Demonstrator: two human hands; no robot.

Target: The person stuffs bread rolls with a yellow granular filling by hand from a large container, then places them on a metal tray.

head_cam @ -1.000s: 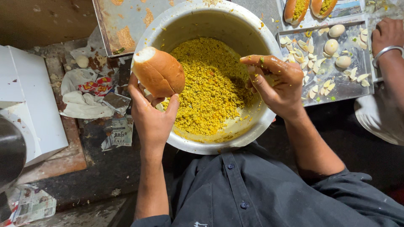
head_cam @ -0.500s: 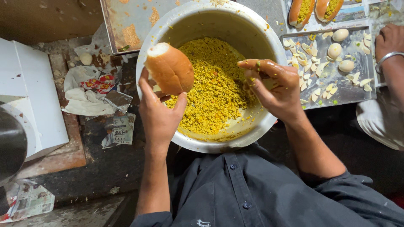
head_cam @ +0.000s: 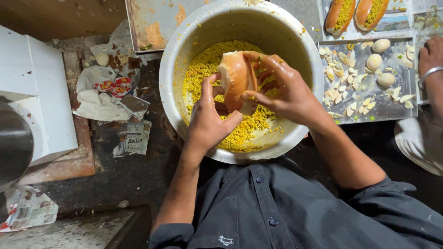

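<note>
A split golden bread bun (head_cam: 235, 78) is held upright over a big steel pot (head_cam: 184, 55) that is partly full of a yellow crumbly filling (head_cam: 203, 69). My left hand (head_cam: 207, 120) grips the bun from below and behind. My right hand (head_cam: 284, 90), smeared with yellow crumbs, has its fingers pressed into the bun's opened side.
A steel tray (head_cam: 401, 108) with whole boiled eggs and egg slices lies right of the pot; two filled buns (head_cam: 353, 14) sit behind it. Another person's hand with a bracelet (head_cam: 431, 64) rests at the far right. Crumpled paper (head_cam: 106, 97) and a white box (head_cam: 39, 101) are left.
My right hand has left the filling and come to the bun. The bun has moved right, to the middle of the pot, and both hands now hold it.
</note>
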